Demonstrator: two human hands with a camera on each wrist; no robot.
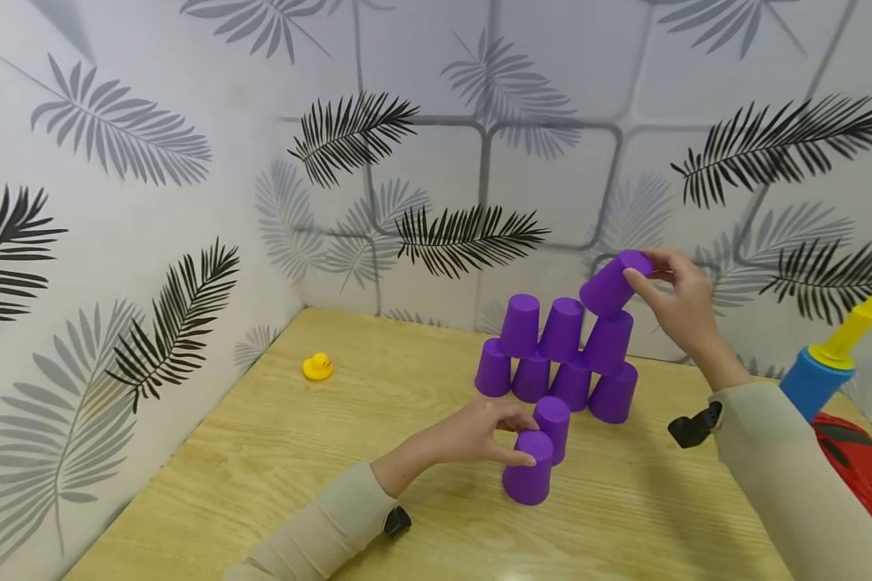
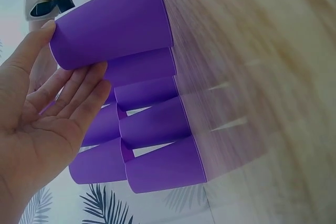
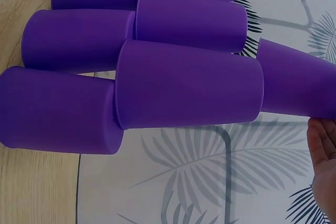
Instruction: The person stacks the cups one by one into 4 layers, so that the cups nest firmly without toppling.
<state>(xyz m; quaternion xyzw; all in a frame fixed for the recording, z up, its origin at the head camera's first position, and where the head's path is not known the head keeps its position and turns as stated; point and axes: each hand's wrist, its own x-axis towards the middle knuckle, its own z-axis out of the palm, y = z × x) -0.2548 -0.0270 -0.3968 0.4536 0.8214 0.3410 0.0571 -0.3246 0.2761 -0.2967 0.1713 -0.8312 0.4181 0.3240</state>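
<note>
A stack of upside-down purple cups stands near the wall: several in the bottom row [image 1: 494, 369], three in the row above [image 1: 561, 331]. Above the right end of that upper row, my right hand [image 1: 683, 303] holds a tilted purple cup [image 1: 605, 284] by its narrow end, its rim close over the right-hand cup [image 3: 189, 85]. In front of the stack, my left hand [image 1: 472, 436] grips an upside-down cup [image 2: 113, 24] between thumb and fingers, near its base. Just behind it stands another loose cup [image 1: 555, 413], partly hidden.
A small yellow rubber duck [image 1: 318, 368] sits on the wooden table [image 1: 262, 452] at the left. To the right are a blue pump with a yellow nozzle [image 1: 852, 332] and a red object [image 1: 861, 476], partly behind my right sleeve. The leaf-patterned wall [image 1: 436, 177] rises behind the stack.
</note>
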